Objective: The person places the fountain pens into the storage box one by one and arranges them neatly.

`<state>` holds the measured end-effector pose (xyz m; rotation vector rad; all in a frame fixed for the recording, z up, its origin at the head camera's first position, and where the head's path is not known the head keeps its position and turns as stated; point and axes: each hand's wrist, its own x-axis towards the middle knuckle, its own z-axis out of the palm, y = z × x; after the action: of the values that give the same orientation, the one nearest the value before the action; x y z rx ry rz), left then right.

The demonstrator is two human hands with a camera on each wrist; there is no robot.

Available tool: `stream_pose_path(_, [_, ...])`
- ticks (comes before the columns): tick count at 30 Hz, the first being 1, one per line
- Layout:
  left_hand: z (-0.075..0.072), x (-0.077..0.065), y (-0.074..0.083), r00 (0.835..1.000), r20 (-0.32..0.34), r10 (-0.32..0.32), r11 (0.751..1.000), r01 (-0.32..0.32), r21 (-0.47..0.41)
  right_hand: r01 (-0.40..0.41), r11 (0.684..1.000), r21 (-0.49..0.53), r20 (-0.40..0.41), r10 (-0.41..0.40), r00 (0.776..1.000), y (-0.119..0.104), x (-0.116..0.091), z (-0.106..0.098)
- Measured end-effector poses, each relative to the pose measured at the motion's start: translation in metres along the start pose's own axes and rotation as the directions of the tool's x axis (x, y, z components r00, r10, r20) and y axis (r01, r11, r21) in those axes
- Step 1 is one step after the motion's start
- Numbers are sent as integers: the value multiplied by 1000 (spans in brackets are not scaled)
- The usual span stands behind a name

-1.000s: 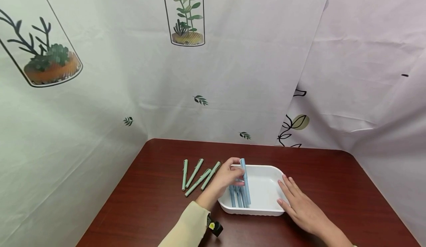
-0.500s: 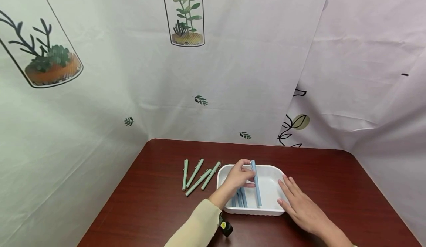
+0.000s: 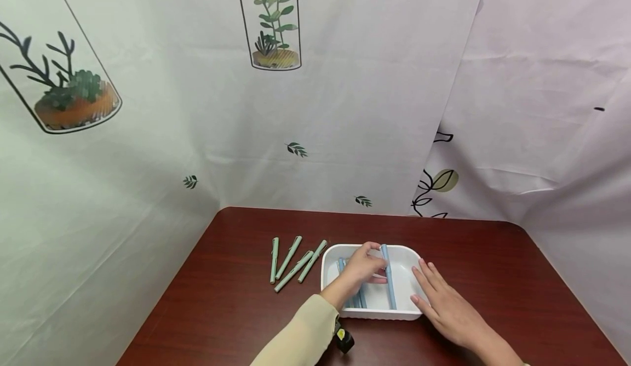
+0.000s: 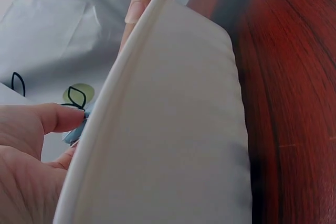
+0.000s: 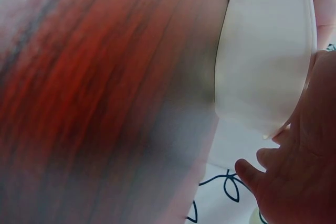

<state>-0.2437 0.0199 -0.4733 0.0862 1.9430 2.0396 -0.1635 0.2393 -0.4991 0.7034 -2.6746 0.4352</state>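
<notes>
My left hand [image 3: 362,270] pinches a light blue pen [image 3: 389,281] between thumb and fingers, over the inside of a white tray [image 3: 367,315]. The pen stands lengthwise near the tray's middle, its lower end close to the front wall. Several other blue pens [image 3: 356,300] lie at the tray's left side, partly hidden by the left hand and wrist. With fingers straight, my right hand [image 3: 446,306] rests against the tray's right rim. The left wrist view shows the thumb and fingers on the blue pen [image 4: 77,129] behind the tray wall [image 4: 173,119].
Several pale green pens [image 3: 292,267] lie on the dark red wooden table [image 3: 207,300] left of the tray. A printed cloth [image 3: 345,108] hangs behind and beside the table. A small black device [image 3: 344,339] is on the left wrist.
My left hand has moved to the right across the tray with the blue pen and lowered it slightly. The right hand stays at the rim.
</notes>
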Motion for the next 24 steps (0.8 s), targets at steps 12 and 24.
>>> stream_pose_path(12, [16,5,-3,999,-1,-46,997,46,55,1,1000,0,-5,-1,1000,1,0,0])
stream_pose_path(24, [33,9,-7,997,-17,-72,993,73,91,23,1000,9,-23,-23,999,1,0,1])
